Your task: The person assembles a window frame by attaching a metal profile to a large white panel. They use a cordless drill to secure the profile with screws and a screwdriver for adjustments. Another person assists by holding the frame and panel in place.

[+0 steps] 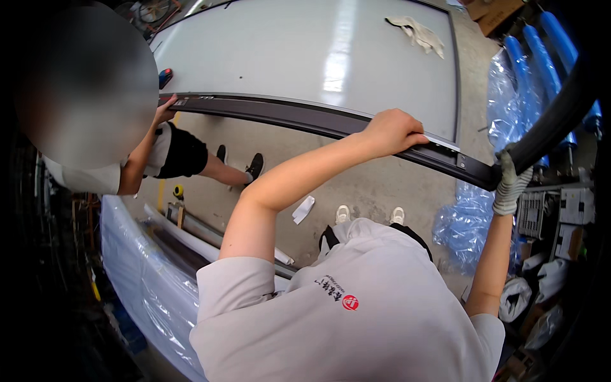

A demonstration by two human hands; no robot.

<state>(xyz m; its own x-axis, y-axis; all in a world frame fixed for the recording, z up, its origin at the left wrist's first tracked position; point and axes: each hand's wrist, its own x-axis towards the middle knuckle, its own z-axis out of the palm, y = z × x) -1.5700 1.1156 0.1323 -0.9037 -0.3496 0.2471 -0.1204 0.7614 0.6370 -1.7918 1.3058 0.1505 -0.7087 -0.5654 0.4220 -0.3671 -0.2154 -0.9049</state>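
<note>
A long dark metal frame (280,119) spans the view in front of me, with a light strip along part of its upper edge. At its right end it meets a second dark bar (550,121), which rises toward the upper right. My bare left hand (396,132) is curled over the frame's top edge, its fingertips beside the light strip. Near the corner, my right hand (511,183), in a striped grey-white glove, is closed around the frame, its thumb and fingers partly hidden. A co-worker's hand (167,108) holds the frame's left end.
Behind the frame lies a large pale panel (267,57) with a dark border and a work glove (417,35) on it. Blue wrapped rolls (541,70) stand at right, above crumpled clear plastic (468,223). Plastic-wrapped stock (137,267) lies at left. A paper scrap (303,209) is on the floor.
</note>
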